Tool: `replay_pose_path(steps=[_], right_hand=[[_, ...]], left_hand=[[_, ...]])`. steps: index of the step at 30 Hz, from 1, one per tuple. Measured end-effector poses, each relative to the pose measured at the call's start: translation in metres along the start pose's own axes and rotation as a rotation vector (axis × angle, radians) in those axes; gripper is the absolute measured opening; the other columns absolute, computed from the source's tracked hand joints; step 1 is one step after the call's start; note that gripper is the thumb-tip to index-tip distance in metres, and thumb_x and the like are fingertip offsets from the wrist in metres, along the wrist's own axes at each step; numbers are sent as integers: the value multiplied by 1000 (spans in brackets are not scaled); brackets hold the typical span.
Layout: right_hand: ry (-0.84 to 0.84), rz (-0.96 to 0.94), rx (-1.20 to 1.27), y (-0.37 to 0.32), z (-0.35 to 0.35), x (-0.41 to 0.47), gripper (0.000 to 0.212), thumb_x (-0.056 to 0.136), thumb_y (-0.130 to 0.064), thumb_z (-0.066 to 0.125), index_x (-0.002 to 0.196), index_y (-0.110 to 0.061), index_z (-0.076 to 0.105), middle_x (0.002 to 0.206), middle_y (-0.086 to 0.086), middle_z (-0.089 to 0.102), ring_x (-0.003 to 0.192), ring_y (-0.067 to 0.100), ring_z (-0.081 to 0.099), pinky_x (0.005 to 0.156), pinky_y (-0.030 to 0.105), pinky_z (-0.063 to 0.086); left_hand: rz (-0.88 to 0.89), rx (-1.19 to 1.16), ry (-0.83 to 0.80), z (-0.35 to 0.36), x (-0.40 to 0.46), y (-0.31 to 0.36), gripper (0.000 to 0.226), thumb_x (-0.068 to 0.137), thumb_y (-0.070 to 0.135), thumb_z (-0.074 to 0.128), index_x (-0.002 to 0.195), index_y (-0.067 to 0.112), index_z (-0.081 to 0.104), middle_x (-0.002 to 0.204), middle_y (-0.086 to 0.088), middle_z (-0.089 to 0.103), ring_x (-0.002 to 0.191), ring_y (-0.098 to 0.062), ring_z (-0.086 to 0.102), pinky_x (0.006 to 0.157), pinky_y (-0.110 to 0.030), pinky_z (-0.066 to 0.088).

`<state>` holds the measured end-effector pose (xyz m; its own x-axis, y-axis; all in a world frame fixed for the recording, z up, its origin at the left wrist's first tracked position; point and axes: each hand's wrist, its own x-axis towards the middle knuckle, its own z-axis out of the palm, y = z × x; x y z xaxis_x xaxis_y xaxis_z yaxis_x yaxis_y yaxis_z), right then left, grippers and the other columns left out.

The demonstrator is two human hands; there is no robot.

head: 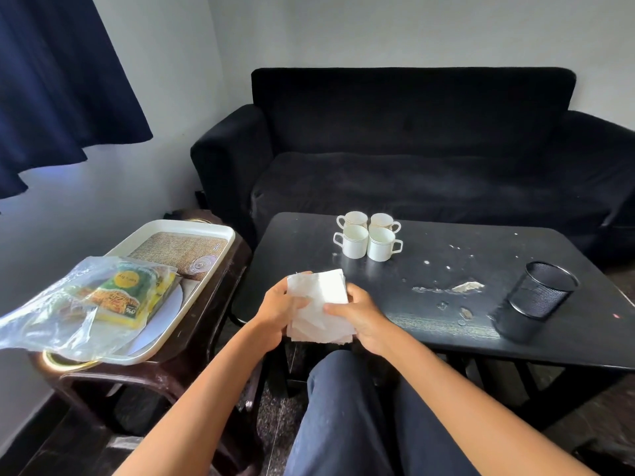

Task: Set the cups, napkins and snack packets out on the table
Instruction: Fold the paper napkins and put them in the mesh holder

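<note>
While both hands hold it above the near edge of the dark surface (429, 324), the stack of white napkins (323, 304) sits between them: the left hand (280, 309) curls its grip round the left side, the right hand (360, 316) pinches the right side, thumb on top. The paper looks soft and creased, roughly square. Four white ceramic cups (367, 238) stand clustered farther back. Snack packets (127, 297) lie in a clear plastic bag (44, 324) on the cream tray (206, 231).
</note>
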<state>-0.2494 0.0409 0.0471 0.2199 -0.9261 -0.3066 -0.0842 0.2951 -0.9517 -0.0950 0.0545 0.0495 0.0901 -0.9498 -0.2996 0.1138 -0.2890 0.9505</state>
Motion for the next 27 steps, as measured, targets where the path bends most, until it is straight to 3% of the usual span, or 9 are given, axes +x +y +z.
replay_pose_path(steps=[4, 7, 11, 15, 19, 23, 27], right_hand=[[-60, -56, 3, -4, -4, -3, 42, 84, 5, 59, 108, -30, 56, 100, -2, 66, 93, 17, 63, 74, 28, 55], [4, -69, -11, -6, -7, -2, 45, 83, 9, 56, 118, -20, 57, 103, 1, 66, 96, 18, 63, 80, 31, 54], [104, -69, 8, -8, -11, -2, 43, 82, 9, 55, 117, -15, 59, 102, 3, 67, 92, 19, 63, 77, 30, 54], [122, -51, 33, -10, -21, -4, 29, 83, 6, 58, 103, -15, 61, 99, 6, 67, 91, 23, 64, 80, 36, 53], [82, 35, 107, -11, -42, -9, 10, 86, 2, 58, 90, -6, 63, 93, 16, 64, 81, 25, 60, 68, 32, 50], [125, 70, 67, -10, -67, -12, 11, 84, 3, 62, 93, -4, 65, 81, 10, 66, 64, 15, 61, 49, 20, 49], [260, 41, 78, -9, -90, -12, 19, 81, 5, 65, 100, 1, 65, 87, 12, 68, 76, 22, 65, 69, 35, 57]], left_hand=[[6, 10, -8, 2, -1, -1, 41, 83, -6, 54, 109, 25, 64, 98, -5, 70, 85, -24, 68, 57, -31, 55], [-57, 2, 21, 2, -1, -1, 32, 84, 4, 62, 113, 18, 62, 102, -7, 71, 89, -27, 70, 59, -33, 56], [-224, -5, 43, 6, -4, -2, 19, 79, 13, 72, 98, 10, 69, 82, -7, 76, 67, -20, 72, 53, -27, 55], [-160, 30, 67, 13, -3, -4, 13, 77, 10, 75, 90, 8, 73, 80, -9, 76, 66, -18, 72, 53, -26, 55], [-75, 48, 88, 20, -4, -3, 9, 81, 9, 73, 89, 6, 73, 82, -10, 76, 66, -19, 73, 51, -25, 54], [-69, 28, 58, 35, -5, -1, 10, 83, 5, 69, 92, 4, 72, 85, -12, 75, 71, -22, 73, 54, -30, 58], [-107, 33, -27, 64, -5, 0, 23, 84, -4, 65, 106, 3, 67, 103, -16, 71, 95, -31, 69, 67, -34, 61]])
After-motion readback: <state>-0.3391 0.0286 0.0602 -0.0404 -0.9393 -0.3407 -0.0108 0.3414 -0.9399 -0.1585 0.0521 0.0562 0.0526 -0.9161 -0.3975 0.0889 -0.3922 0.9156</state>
